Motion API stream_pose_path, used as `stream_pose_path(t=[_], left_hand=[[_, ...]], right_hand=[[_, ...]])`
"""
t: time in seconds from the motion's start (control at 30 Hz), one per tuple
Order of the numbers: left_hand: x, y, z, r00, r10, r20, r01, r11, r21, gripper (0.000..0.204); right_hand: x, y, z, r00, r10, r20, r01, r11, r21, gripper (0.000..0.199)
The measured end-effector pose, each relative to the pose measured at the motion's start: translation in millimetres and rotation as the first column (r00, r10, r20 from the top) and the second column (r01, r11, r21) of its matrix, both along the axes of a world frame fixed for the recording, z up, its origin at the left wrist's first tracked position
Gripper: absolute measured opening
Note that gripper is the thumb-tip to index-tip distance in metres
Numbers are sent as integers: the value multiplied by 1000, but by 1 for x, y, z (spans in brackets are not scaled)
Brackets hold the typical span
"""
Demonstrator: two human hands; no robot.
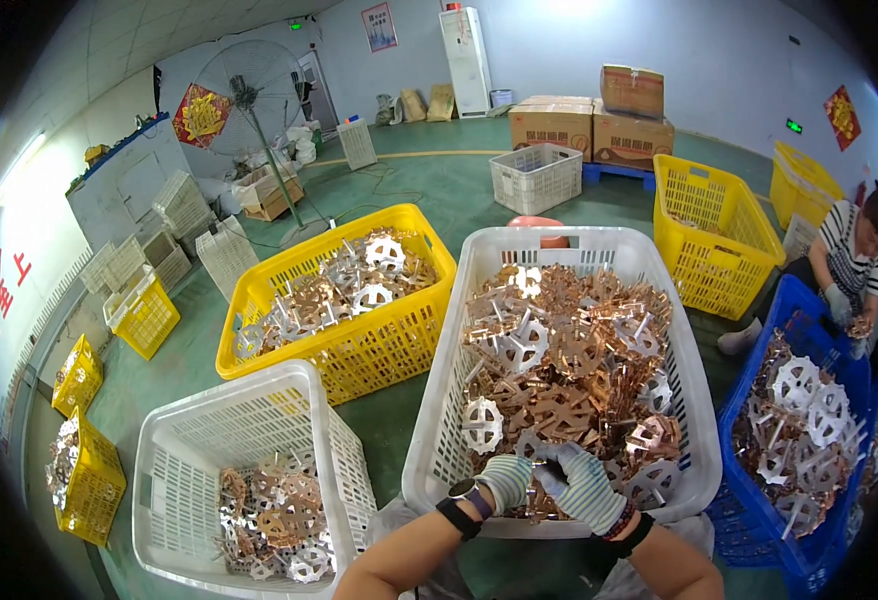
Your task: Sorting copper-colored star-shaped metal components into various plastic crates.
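Observation:
Both my hands wear striped knit gloves and meet over the near end of a large white basket. Inside it lies a heap of copper-coloured and silvery metal stampings, many shaped like spoked wheels with pins. My left hand has its fingers closed, pointing right. Fingertip to fingertip with it, my right hand is bent inward, fingers closed too. Whatever sits between them is mostly covered by the gloves. A silvery wheel-shaped stamping rests on the heap just beyond my left hand.
A lower white basket at left and a yellow basket behind it hold similar parts. At right stands a filled blue basket, where a co-worker in gloves handles parts. Farther back are a yellow basket, cartons and a fan.

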State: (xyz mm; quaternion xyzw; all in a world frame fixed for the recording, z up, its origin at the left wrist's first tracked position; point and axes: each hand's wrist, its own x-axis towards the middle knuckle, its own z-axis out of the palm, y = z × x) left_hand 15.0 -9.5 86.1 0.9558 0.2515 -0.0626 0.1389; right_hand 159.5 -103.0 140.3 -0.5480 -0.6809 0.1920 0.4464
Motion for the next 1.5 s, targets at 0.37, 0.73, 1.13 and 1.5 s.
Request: stream_pose_path(t=[0.37,0.73,1.13,1.5], left_hand=[[13,6,-12,873,360,330,-66,757,-651,33],[26,40,-34,893,209,399,-231,973,9,34],[20,9,-13,940,155,305,-176,983,43,22],[1,24,-39,874,142,464,-221,968,121,19]], right_hand=[[-12,-3,-19,998,-17,-67,16,1000,-8,26],[50,16,-13,964,-207,170,205,978,31,31],[-2,5,12,660,-49,-750,-224,940,-259,17],[34,22,6,969,-193,156,147,953,267,36]])
